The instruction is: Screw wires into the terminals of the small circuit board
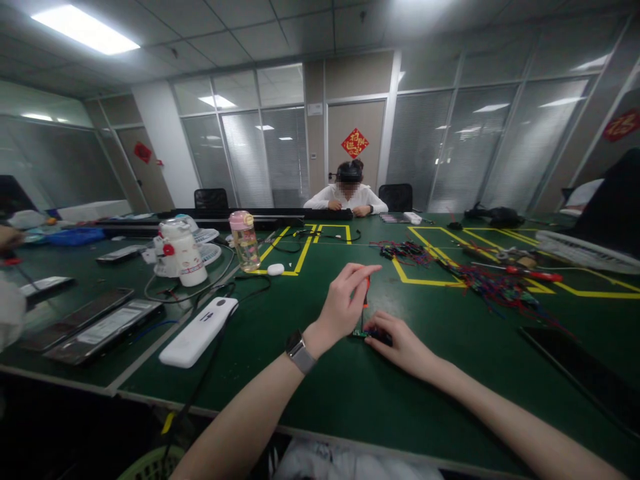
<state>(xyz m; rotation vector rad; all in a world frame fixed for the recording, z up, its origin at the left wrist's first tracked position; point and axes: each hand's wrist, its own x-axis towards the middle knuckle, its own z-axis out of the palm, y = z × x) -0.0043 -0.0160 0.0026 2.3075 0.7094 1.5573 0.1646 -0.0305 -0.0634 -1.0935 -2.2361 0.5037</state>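
My left hand (340, 303), with a watch on its wrist, is closed around the red-and-black handle of a screwdriver (367, 295). The tool stands nearly upright, its thin shaft pointing down at a small green circuit board (359, 333) on the table. Low on the tabletop, my right hand (397, 341) has its fingers bent and pressed against the board's right side, steadying it. Part of the board is covered by these fingers. Whether the screwdriver's tip sits in a screw is too small to tell.
Tangled wires with small boards (500, 283) lie right, near a dark flat panel (575, 373). Left are a white power strip (200, 332), a pink-lidded bottle (245, 243), a white jug (184, 257) and hard drives (107, 330). A person (350, 193) sits across the green table (300, 400).
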